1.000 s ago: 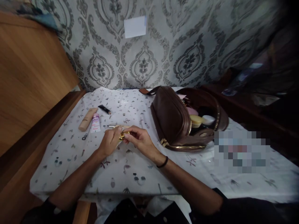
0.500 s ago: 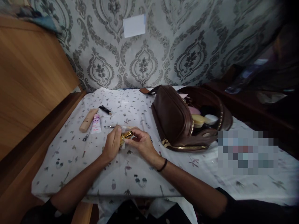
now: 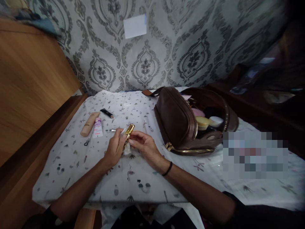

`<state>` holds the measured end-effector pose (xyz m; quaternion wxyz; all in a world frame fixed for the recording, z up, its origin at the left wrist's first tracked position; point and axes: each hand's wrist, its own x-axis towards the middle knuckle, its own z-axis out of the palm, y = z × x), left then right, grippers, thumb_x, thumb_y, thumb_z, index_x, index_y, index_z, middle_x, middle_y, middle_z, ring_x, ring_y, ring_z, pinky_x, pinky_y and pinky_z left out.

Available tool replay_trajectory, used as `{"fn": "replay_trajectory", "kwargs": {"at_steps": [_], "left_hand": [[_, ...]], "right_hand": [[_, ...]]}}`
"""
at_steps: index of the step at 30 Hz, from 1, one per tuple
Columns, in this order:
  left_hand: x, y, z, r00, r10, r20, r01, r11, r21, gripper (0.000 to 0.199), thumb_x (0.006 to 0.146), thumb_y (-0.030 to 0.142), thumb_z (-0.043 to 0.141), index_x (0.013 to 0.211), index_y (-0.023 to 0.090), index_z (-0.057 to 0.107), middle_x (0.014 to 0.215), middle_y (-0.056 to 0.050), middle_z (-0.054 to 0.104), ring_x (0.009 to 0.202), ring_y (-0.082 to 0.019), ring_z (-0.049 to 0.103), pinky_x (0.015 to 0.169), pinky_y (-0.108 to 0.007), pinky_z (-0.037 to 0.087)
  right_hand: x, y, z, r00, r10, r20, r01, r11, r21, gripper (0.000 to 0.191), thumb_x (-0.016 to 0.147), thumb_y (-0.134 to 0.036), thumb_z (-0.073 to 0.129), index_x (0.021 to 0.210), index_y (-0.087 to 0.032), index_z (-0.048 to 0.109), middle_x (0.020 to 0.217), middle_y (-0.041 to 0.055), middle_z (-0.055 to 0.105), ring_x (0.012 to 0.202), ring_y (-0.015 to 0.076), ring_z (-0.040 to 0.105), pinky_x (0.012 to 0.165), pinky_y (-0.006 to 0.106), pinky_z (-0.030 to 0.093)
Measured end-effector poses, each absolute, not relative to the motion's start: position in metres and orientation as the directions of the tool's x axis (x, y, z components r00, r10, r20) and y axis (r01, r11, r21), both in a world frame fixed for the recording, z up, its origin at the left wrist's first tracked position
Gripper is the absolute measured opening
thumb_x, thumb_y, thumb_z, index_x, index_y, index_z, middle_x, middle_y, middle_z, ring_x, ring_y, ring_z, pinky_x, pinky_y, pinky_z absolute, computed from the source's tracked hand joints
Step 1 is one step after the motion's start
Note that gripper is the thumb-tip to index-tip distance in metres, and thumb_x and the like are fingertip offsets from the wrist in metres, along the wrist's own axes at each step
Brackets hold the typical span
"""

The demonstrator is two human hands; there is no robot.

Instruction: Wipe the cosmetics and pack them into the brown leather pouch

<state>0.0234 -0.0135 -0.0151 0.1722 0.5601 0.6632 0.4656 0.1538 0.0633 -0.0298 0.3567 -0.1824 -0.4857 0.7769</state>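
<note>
Between my hands, above the cloth-covered table, is a shiny gold tube that looks like a lipstick (image 3: 130, 129), tilted with its upper end away from me. My left hand (image 3: 114, 148) is closed around its lower part. The fingertips of my right hand (image 3: 146, 147) are pinched against the tube's right side. Crumpled white tissue (image 3: 127, 149) shows below the tube, between the hands; which fingers grip it is hard to tell. A thin silver-tipped stick (image 3: 113, 130) lies just behind my left hand, partly hidden by it.
At left on the patterned cloth (image 3: 71, 178) lie a beige tube (image 3: 89, 124), a small white-and-pink tube (image 3: 98, 128) and a black tube (image 3: 107, 113). To the right stands an unzipped brown bag (image 3: 176, 121) with round-lidded containers inside. A wooden panel (image 3: 33, 70) borders the left.
The gold tube has turned from pointing rightward to pointing up and away from me. More of the white tissue shows beneath it. Both hands stay in nearly the same place.
</note>
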Motion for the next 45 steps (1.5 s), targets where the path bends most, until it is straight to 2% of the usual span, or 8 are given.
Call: {"fn": "replay_trajectory", "kwargs": {"at_steps": [5, 10, 15, 20, 23, 27, 39, 45], "left_hand": [[0.023, -0.012, -0.015, -0.302, 0.897, 0.322, 0.615, -0.075, 0.785, 0.029, 0.099, 0.045, 0.034, 0.086, 0.023, 0.048, 0.067, 0.005, 0.052, 0.061, -0.014, 0.048, 0.061, -0.026, 0.038], [0.021, -0.009, -0.012, -0.306, 0.895, 0.324, 0.661, -0.045, 0.749, 0.030, 0.095, 0.042, 0.042, 0.073, 0.023, 0.043, 0.060, 0.005, 0.045, 0.057, -0.013, 0.044, 0.059, -0.025, 0.035], [0.015, -0.008, -0.007, -0.360, 0.864, 0.353, 0.586, -0.086, 0.806, 0.032, 0.092, 0.040, 0.048, 0.066, 0.021, 0.046, 0.065, 0.003, 0.047, 0.067, -0.014, 0.047, 0.065, -0.025, 0.040], [0.009, -0.009, -0.004, -0.388, 0.894, 0.226, 0.336, -0.091, 0.938, 0.022, 0.087, 0.040, 0.058, 0.100, 0.023, 0.054, 0.084, 0.002, 0.062, 0.068, -0.013, 0.055, 0.063, -0.024, 0.044], [0.007, -0.009, -0.005, -0.315, 0.929, 0.193, 0.343, -0.078, 0.936, 0.034, 0.093, 0.048, 0.051, 0.117, 0.023, 0.058, 0.094, 0.000, 0.068, 0.076, -0.015, 0.061, 0.068, -0.025, 0.048], [0.005, -0.009, -0.005, -0.228, 0.934, 0.275, 0.478, -0.139, 0.867, 0.030, 0.096, 0.045, 0.048, 0.107, 0.021, 0.064, 0.098, -0.002, 0.070, 0.092, -0.017, 0.064, 0.083, -0.026, 0.047], [0.005, -0.008, -0.011, -0.318, 0.910, 0.267, 0.553, -0.050, 0.831, 0.042, 0.098, 0.049, 0.038, 0.069, 0.021, 0.050, 0.065, 0.002, 0.051, 0.065, -0.015, 0.048, 0.064, -0.027, 0.039], [0.005, -0.010, -0.007, -0.299, 0.921, 0.249, 0.516, -0.064, 0.854, 0.032, 0.095, 0.047, 0.050, 0.109, 0.021, 0.059, 0.089, -0.002, 0.067, 0.086, -0.019, 0.060, 0.075, -0.027, 0.044]], "right_hand": [[0.152, 0.061, -0.036, -0.673, 0.736, 0.075, -0.350, -0.227, -0.909, 0.038, 0.065, -0.042, 0.087, 0.088, -0.021, 0.066, 0.080, -0.0015, 0.064, 0.071, 0.0129, 0.057, 0.062, 0.024, 0.048], [0.153, 0.059, -0.033, -0.691, 0.715, 0.105, -0.386, -0.242, -0.890, 0.041, 0.069, -0.044, 0.085, 0.096, -0.023, 0.064, 0.103, 0.0026, 0.070, 0.096, 0.0178, 0.065, 0.096, 0.034, 0.050], [0.157, 0.058, -0.029, -0.750, 0.654, 0.100, -0.380, -0.303, -0.874, 0.040, 0.076, -0.047, 0.078, 0.104, -0.024, 0.062, 0.092, 0.0008, 0.069, 0.085, 0.0168, 0.065, 0.083, 0.032, 0.052], [0.160, 0.063, -0.032, -0.754, 0.646, 0.115, -0.269, -0.146, -0.952, 0.038, 0.080, -0.049, 0.074, 0.105, -0.022, 0.067, 0.079, -0.0023, 0.058, 0.064, 0.0117, 0.050, 0.057, 0.023, 0.043], [0.159, 0.066, -0.033, -0.742, 0.651, 0.161, -0.269, -0.069, -0.961, 0.035, 0.082, -0.046, 0.070, 0.107, -0.022, 0.068, 0.090, 0.0000, 0.063, 0.070, 0.0126, 0.053, 0.060, 0.024, 0.044], [0.159, 0.069, -0.036, -0.694, 0.667, 0.272, -0.275, 0.103, -0.956, 0.031, 0.083, -0.038, 0.067, 0.107, -0.020, 0.069, 0.104, 0.0033, 0.068, 0.097, 0.0194, 0.061, 0.085, 0.030, 0.047], [0.164, 0.064, -0.038, -0.617, 0.680, 0.397, -0.069, 0.455, -0.888, 0.024, 0.083, -0.020, 0.067, 0.107, -0.021, 0.070, 0.106, 0.0064, 0.072, 0.095, 0.0217, 0.066, 0.086, 0.034, 0.051], [0.164, 0.067, -0.036, -0.587, 0.694, 0.417, -0.071, 0.468, -0.881, 0.026, 0.083, -0.015, 0.066, 0.108, -0.020, 0.071, 0.108, 0.0063, 0.073, 0.098, 0.0215, 0.068, 0.089, 0.034, 0.051]]}}
